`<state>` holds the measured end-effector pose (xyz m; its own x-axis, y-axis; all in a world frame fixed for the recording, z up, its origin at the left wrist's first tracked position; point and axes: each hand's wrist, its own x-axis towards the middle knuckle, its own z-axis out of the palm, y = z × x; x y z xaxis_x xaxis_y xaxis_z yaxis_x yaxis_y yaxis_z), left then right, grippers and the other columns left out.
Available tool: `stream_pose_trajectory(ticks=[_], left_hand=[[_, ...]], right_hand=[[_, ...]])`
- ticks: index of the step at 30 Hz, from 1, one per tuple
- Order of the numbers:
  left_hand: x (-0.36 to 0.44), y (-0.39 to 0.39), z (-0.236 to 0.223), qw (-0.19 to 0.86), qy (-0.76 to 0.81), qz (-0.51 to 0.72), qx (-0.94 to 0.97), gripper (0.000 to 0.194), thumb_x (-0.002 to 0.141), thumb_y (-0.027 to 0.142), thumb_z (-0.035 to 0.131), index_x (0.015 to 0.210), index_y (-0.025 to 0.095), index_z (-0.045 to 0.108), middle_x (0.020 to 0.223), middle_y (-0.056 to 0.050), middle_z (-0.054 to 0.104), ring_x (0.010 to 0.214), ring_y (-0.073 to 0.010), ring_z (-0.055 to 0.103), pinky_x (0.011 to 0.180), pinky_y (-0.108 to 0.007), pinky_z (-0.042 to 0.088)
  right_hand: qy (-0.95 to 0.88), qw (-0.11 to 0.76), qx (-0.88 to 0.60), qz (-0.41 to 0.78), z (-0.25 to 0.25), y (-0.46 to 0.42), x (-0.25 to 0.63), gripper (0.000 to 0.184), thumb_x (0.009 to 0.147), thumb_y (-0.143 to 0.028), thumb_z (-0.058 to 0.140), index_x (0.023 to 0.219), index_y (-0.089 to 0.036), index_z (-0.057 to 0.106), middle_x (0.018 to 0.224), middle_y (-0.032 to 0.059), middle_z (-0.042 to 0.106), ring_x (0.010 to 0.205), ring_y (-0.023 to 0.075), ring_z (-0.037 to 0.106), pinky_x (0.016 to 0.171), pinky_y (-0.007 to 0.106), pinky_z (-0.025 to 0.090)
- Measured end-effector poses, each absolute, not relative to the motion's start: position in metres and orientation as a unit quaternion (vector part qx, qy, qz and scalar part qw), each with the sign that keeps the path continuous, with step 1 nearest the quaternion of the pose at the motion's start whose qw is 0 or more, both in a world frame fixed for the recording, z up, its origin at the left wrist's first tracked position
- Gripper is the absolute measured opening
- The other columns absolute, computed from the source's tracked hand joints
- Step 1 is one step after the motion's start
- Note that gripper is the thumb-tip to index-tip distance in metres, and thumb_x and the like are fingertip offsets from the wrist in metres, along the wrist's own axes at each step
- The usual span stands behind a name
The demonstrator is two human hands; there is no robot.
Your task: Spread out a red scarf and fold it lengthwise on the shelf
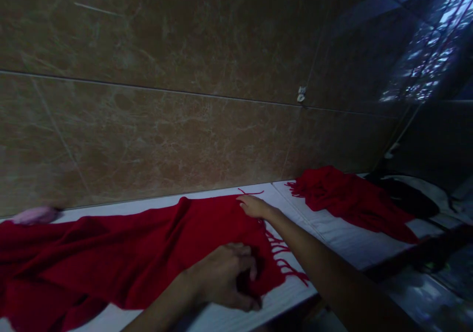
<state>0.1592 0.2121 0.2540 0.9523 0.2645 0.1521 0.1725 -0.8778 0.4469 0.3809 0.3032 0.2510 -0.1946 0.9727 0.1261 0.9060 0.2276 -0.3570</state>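
Two bare hands, the left hand (pixel 225 275) nearer and the right hand (pixel 253 206) farther off, are placed at the fringed end of a long red cloth (pixel 140 253) spread across a white surface (pixel 221 317). The left hand is held low over the near part of that end, fingers half curled and thumb set apart, with no fabric seen gripped in it. The cloth's fringe (pixel 299 275) is splayed beside the hands in loose, uneven strands. The fingertips of the right hand are laid on the far corner; whether fabric is pinched there cannot be told. By all appearances the work is only partly done: the fringed end is laid nearly flat, while the length toward the left is crossed by folds and bunched near the frame's edge, not yet smoothed. At the far left, a pink item (pixel 35 215) is seen against the cloth's far side. Beyond the right hand, well apart from the first, a second red cloth (pixel 332 194), also fringed, is left heaped and crumpled, with a dark item (pixel 410 196) set behind it. The scene is backed by a brown tiled wall (pixel 185 135), where a small pale fitting (pixel 301 94) is mounted.
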Motion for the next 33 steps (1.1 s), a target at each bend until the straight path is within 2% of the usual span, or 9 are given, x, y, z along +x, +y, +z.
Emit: stream_pose_trajectory(ticks=[4, 6, 11, 13, 15, 18, 22, 27, 33], left_hand=[[0.157, 0.218, 0.246, 0.265, 0.133, 0.102, 0.950, 0.013, 0.085, 0.024, 0.070, 0.098, 0.023, 0.070, 0.102, -0.003, 0.068, 0.091, -0.0177, 0.064, 0.082, -0.026, 0.047], [0.156, 0.222, 0.243, 0.309, 0.153, 0.123, 0.931, 0.008, 0.087, 0.021, 0.065, 0.093, 0.022, 0.070, 0.098, -0.002, 0.068, 0.087, -0.0160, 0.062, 0.079, -0.025, 0.046], [0.161, 0.234, 0.233, 0.529, 0.227, 0.180, 0.798, 0.026, 0.091, 0.041, 0.063, 0.083, 0.017, 0.066, 0.075, 0.000, 0.063, 0.067, -0.0130, 0.051, 0.064, -0.025, 0.041], [0.162, 0.241, 0.230, 0.579, 0.223, 0.203, 0.757, 0.037, 0.090, 0.052, 0.063, 0.081, 0.016, 0.065, 0.074, 0.000, 0.062, 0.068, -0.0134, 0.050, 0.067, -0.026, 0.041], [0.163, 0.246, 0.228, 0.599, 0.213, 0.216, 0.741, 0.045, 0.087, 0.060, 0.065, 0.078, 0.016, 0.065, 0.073, 0.001, 0.060, 0.070, -0.0136, 0.048, 0.068, -0.026, 0.041], [0.162, 0.249, 0.227, 0.607, 0.213, 0.211, 0.736, 0.051, 0.084, 0.067, 0.066, 0.074, 0.017, 0.064, 0.070, 0.002, 0.057, 0.069, -0.0133, 0.046, 0.069, -0.027, 0.040], [0.159, 0.246, 0.231, 0.588, 0.236, 0.204, 0.746, 0.056, 0.085, 0.072, 0.064, 0.074, 0.016, 0.068, 0.067, 0.002, 0.058, 0.065, -0.0124, 0.045, 0.064, -0.026, 0.039], [0.158, 0.246, 0.229, 0.588, 0.225, 0.206, 0.749, 0.054, 0.088, 0.069, 0.062, 0.084, 0.016, 0.071, 0.073, 0.000, 0.064, 0.067, -0.0126, 0.049, 0.064, -0.025, 0.041], [0.160, 0.240, 0.222, 0.469, 0.173, 0.213, 0.839, 0.021, 0.089, 0.037, 0.066, 0.088, 0.017, 0.074, 0.088, -0.004, 0.071, 0.078, -0.0153, 0.060, 0.073, -0.026, 0.046]], right_hand=[[-0.759, 0.183, -0.615, 0.106, 0.246, 0.322, 0.382, 0.039, 0.095, -0.013, 0.052, 0.129, -0.014, 0.071, 0.140, 0.0165, 0.066, 0.132, 0.0272, 0.062, 0.116, 0.044, 0.046], [-0.760, 0.206, -0.608, 0.099, 0.248, 0.314, 0.379, 0.038, 0.099, -0.018, 0.049, 0.131, -0.015, 0.069, 0.141, 0.0152, 0.066, 0.134, 0.0248, 0.059, 0.119, 0.044, 0.042], [-0.758, 0.356, -0.509, 0.200, 0.260, 0.228, 0.367, 0.041, 0.107, -0.040, 0.043, 0.132, -0.019, 0.068, 0.133, 0.0107, 0.070, 0.125, 0.0215, 0.064, 0.113, 0.041, 0.047], [-0.775, 0.320, -0.494, 0.230, 0.262, 0.186, 0.361, 0.055, 0.098, -0.049, 0.061, 0.144, -0.021, 0.060, 0.144, 0.0115, 0.064, 0.132, 0.0256, 0.060, 0.114, 0.044, 0.047], [-0.793, 0.261, -0.520, 0.181, 0.260, 0.156, 0.352, 0.074, 0.087, -0.042, 0.074, 0.153, -0.021, 0.052, 0.151, 0.0124, 0.059, 0.139, 0.0288, 0.054, 0.122, 0.048, 0.038], [-0.782, 0.222, -0.578, 0.069, 0.250, 0.138, 0.340, 0.070, 0.087, -0.015, 0.060, 0.156, -0.020, 0.049, 0.147, 0.0115, 0.062, 0.134, 0.0255, 0.058, 0.128, 0.050, 0.028], [-0.754, 0.234, -0.613, -0.033, 0.241, 0.140, 0.352, 0.067, 0.079, 0.000, 0.047, 0.141, -0.018, 0.065, 0.130, 0.0108, 0.073, 0.118, 0.0224, 0.068, 0.122, 0.044, 0.039], [-0.723, 0.237, -0.643, -0.081, 0.249, 0.123, 0.415, 0.049, 0.084, -0.003, 0.043, 0.109, -0.023, 0.080, 0.112, 0.0067, 0.080, 0.101, 0.0226, 0.074, 0.111, 0.046, 0.051], [-0.662, 0.295, -0.686, -0.070, 0.253, 0.085, 0.463, 0.036, 0.086, -0.014, 0.050, 0.098, -0.026, 0.081, 0.106, 0.0100, 0.080, 0.101, 0.0297, 0.075, 0.108, 0.052, 0.054]])
